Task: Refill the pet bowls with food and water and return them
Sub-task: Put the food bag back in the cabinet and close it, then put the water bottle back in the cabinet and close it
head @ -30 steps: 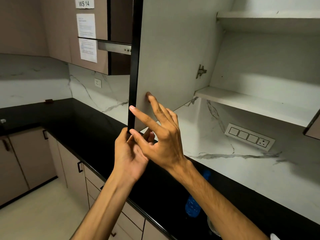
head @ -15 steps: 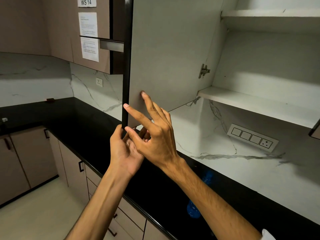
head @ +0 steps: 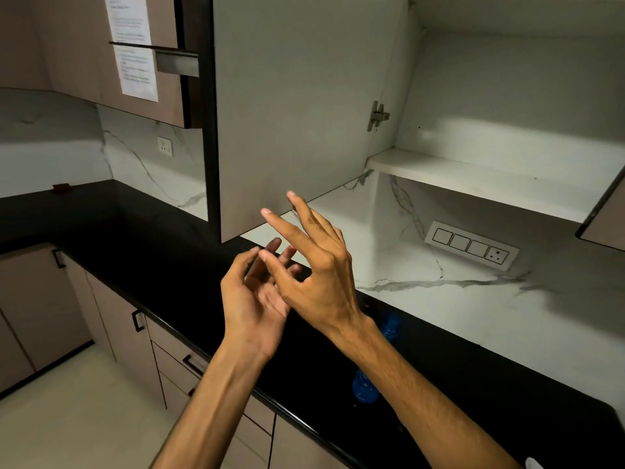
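Observation:
An upper cabinet door [head: 291, 113] stands swung wide, showing bare white shelves [head: 473, 177] inside. Just below its lower corner are both my hands, touching nothing. My left hand [head: 252, 299] is palm up with fingers apart. My right hand [head: 314, 265] crosses over it, fingers spread and pointing up toward the door's bottom edge. A blue plastic bottle [head: 367, 384] lies on the black counter [head: 162, 258], mostly hidden behind my right forearm. No pet bowl is in sight.
A second door's corner [head: 602, 225] juts in at the right. A switch panel [head: 471, 247] sits on the marble backsplash. Closed upper cabinets with a taped paper sheet [head: 133, 45] hang at left. Drawers [head: 176, 363] run under the counter, floor at lower left.
The cabinet door has swung further left and wider. Both hands have come off its lower corner and dropped slightly below it.

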### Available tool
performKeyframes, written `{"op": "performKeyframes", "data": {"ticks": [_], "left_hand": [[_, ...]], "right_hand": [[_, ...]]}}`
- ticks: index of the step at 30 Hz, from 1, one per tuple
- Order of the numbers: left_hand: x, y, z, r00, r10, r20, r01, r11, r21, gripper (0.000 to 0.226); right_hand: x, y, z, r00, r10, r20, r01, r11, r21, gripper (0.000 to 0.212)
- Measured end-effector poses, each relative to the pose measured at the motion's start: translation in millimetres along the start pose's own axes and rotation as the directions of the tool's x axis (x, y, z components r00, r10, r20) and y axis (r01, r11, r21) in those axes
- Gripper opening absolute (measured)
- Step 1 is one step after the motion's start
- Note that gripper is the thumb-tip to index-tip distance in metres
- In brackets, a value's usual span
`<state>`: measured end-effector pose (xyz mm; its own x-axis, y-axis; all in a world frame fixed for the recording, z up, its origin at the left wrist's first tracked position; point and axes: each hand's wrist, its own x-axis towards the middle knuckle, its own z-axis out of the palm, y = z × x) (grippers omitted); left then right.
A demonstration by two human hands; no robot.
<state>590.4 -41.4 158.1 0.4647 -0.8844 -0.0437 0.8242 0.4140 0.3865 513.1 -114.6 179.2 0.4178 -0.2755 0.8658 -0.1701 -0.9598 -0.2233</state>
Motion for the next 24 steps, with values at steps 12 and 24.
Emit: {"op": "performKeyframes", "data": {"ticks": [12, 24], "left_hand": [[4.0, -58.8, 3.4, 0.99, -0.13, -0.045, 0.137, 0.968, 0.212, 0.04], [-3.4, -130.1, -3.0, 0.955, -0.296, -0.015, 0.279, 0.88, 0.385, 0.034]], "right_hand": [[-60.9, 48.3, -42.2, 0.953, 0.302, 0.014, -0.302, 0.953, -0.023, 0.06], [-129.9, 82.8, -92.9, 0.832, 0.549, -0.075, -0.553, 0.833, -0.037, 0.053]]}}
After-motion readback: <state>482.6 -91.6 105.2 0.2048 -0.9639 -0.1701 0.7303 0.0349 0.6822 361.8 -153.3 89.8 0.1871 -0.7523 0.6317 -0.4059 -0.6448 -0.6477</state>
